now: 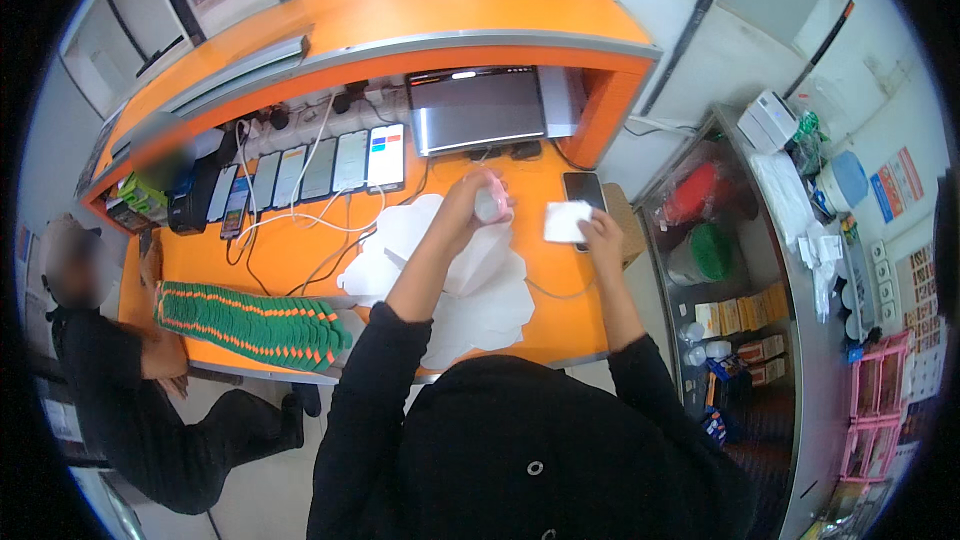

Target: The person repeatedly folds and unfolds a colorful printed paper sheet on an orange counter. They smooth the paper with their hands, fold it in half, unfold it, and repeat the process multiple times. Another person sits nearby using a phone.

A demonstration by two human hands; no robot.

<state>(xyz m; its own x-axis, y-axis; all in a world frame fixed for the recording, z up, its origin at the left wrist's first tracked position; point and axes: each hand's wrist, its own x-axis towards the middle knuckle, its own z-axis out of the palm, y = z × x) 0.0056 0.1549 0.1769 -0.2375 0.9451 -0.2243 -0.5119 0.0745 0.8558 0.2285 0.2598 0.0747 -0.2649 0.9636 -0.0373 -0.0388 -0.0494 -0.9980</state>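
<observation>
My left hand (463,208) holds a small pink and translucent object (495,199), which looks like a tape dispenser; the fingers cover part of it. It is raised above a spread of overlapping white paper or card sheets (480,315) on the orange desk (562,300). Between the fingertips of my right hand (606,236) is a white square piece (566,221), perhaps folded paper or tissue. Under that piece a dark smartphone (583,186) lies partly hidden, near the right side of the desk.
Upright phones (349,157) with charging cables line the back, beside a monitor (478,112). Fanned green-and-orange cards (251,322) lie at left, near a seated person (142,375). A brown box (624,221) and a metal cabinet (757,240) stand to the right.
</observation>
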